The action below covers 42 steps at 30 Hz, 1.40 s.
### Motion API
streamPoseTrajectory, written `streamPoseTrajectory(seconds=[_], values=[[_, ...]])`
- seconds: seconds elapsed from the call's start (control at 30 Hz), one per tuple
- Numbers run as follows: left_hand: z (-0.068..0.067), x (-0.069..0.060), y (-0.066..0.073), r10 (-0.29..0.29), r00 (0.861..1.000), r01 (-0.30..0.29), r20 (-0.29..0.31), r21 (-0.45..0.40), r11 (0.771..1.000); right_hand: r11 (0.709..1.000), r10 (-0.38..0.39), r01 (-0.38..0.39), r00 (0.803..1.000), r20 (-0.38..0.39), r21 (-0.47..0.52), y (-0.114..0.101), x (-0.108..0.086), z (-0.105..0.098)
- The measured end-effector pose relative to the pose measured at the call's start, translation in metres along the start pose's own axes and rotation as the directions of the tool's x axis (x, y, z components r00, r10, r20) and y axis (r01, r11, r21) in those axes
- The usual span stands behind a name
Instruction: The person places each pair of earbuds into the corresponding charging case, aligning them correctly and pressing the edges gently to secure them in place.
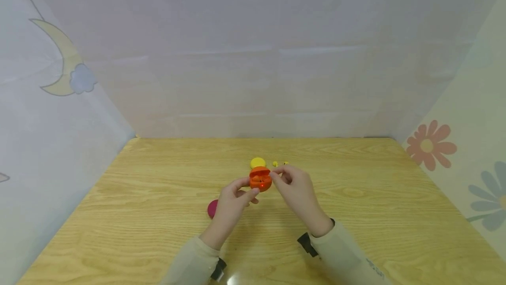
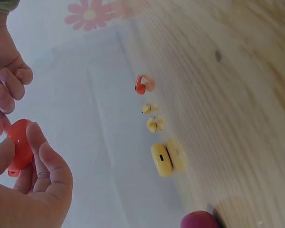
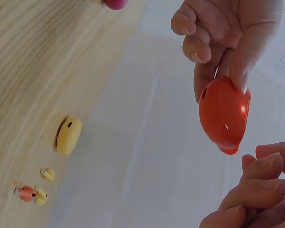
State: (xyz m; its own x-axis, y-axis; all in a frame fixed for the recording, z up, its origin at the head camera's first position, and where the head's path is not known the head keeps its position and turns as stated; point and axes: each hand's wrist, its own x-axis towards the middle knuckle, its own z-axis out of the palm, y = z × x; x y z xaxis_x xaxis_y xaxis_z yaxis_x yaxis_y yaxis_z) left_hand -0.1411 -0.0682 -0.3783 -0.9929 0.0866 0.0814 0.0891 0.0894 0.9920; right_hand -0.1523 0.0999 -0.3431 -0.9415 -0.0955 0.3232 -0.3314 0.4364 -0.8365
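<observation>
— Two hands over the table point(image 1: 356, 214) on my feed. What do you log for the left?

— Left hand point(image 1: 231, 203): fingers and thumb around the orange case point(image 1: 261, 185), which is held up clear of the wood. Lid point(image 1: 259, 172) raised. I note a red glow at the front. Something sits inside the case; too small at my end to name.

— And the right?

— Right hand point(image 1: 297, 188): in the head view, thumb and forefinger are brought close together, right beside the case's edge at the lid. From the right wrist camera I see a gap between those fingertips and the case, the other fingers curled. I cannot tell whether anything is pinched there.

— Other items?

— Yellow case point(image 1: 258, 162) on the table, beyond the orange one. Two yellow buds point(image 2: 153, 124) lie near it, to its right in the head view. One orange bud point(image 2: 140, 88) lies close by them; I get it from both wrist cameras. Magenta piece point(image 1: 212, 209) rests beside the left wrist, which partly covers it in the head view.

— Anything worn?

— Pale sleeves point(image 1: 341, 247) on both arms, black straps point(image 1: 306, 243) at the wrists.
</observation>
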Motion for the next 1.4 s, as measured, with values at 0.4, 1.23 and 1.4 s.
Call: streamPoseTrajectory(seconds=[0.4, 1.23, 1.4], values=[[-0.003, 0.002, -0.002, -0.008, 1.0, 0.008, 0.003, -0.014, 1.0, 0.999, 0.019, -0.021, 0.999, -0.05, -0.033, 0.01, 0.002, -0.012], [-0.006, 0.005, 0.001, -0.03, 1.0, 0.03, 0.002, -0.027, 0.999, 0.972, 0.229, -0.226, 0.973, 0.033, -0.057, 0.037, 0.016, -0.024], [-0.006, 0.004, 0.0, -0.029, 1.0, 0.029, -0.001, -0.029, 0.999, 0.968, 0.241, -0.237, 0.97, 0.044, -0.078, 0.043, 0.018, -0.024]])
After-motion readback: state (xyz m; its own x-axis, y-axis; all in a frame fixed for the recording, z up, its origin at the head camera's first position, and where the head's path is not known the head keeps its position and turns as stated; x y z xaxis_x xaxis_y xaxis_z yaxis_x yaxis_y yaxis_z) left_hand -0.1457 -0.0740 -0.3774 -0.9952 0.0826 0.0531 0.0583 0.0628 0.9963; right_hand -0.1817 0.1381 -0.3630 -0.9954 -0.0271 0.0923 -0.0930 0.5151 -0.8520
